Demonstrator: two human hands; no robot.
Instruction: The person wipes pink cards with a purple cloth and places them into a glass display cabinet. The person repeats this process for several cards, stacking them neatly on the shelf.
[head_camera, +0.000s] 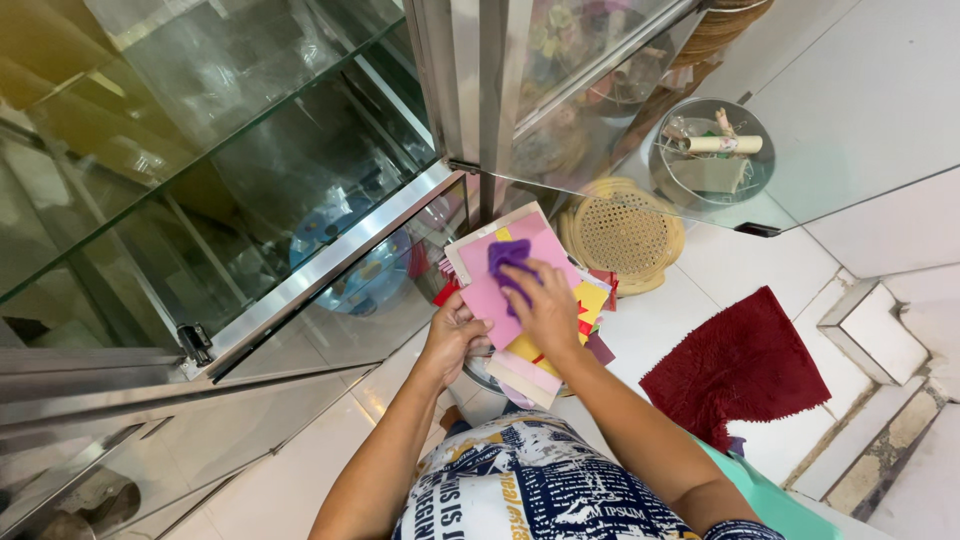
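I stand in front of a glass display cabinet. My left hand (455, 335) grips the left edge of a stack of coloured paper sheets (515, 280), pink on top with yellow and red beneath. My right hand (545, 305) presses a small purple cloth (507, 258) onto the pink top sheet. The stack tilts up toward the cabinet's metal post.
The glass cabinet with metal frame (330, 260) fills the left and top. A round woven tray (622, 232) lies on the white tile floor, a dark red mat (740, 365) to the right. Behind the glass sits a metal bowl (712, 150) holding a paper roll.
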